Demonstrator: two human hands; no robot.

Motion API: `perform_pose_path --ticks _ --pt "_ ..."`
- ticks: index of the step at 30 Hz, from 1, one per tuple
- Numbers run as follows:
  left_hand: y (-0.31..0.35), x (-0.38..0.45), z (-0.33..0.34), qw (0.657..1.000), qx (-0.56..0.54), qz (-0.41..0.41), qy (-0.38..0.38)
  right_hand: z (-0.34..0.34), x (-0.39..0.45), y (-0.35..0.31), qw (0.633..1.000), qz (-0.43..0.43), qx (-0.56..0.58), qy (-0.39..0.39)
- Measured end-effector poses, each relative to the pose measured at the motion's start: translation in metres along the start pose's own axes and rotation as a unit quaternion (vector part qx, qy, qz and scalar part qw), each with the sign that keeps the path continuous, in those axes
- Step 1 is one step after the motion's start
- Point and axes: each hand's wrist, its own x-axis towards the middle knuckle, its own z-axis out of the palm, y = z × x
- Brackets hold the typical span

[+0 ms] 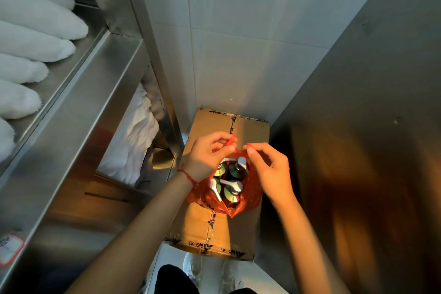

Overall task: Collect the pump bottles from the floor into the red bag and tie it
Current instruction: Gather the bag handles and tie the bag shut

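Pinching the red bag's (248, 194) handles, left hand (205, 157) and right hand (272, 169) meet above it; pump bottles (232, 180) inside — upright.

Both bare forearms are reaching forward and down from the bottom edge, converging toward the middle. The left hand (207, 153) is curling its fingers, its thumb and forefinger pinching a red bag handle (232, 139). A thin red string bracelet (187, 175) is circling the left wrist. The right hand (268, 166) is facing it, thumb and forefinger pinching what appears to be the other red handle (249, 144), though little of it is showing. The fingertips of the two hands are nearly meeting.
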Motion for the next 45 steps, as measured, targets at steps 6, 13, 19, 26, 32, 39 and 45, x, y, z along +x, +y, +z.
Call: perform_pose_path --ticks 6,13,19,26,32,39,45 --pt "-0.007 0.012 0.01 0.999 -0.014 -0.031 -0.022 0.006 0.003 0.005 0.999 0.032 0.01 -0.034" --pt "-0.016 0.01 0.006 0.997 -0.048 -0.066 -0.005 0.01 0.002 0.01 0.997 0.055 0.051 -0.001" --pt "-0.016 0.012 0.012 0.992 -0.071 -0.103 0.027 0.007 0.008 0.009 0.989 0.08 0.126 -0.001" --pt "-0.008 0.017 0.014 0.986 -0.049 -0.144 -0.06 0.011 0.015 0.005 0.987 0.103 0.119 -0.021" --pt "-0.014 0.011 -0.002 0.978 -0.106 -0.139 -0.112 0.009 0.02 0.011 0.989 0.127 0.058 -0.044" --pt "-0.014 0.014 0.003 0.979 -0.111 -0.157 -0.063 0.008 0.021 0.013 0.99 0.107 0.079 -0.036" --pt "-0.015 0.013 0.008 0.98 -0.109 -0.161 -0.037 0.014 0.019 0.02 0.996 0.061 0.021 0.066"
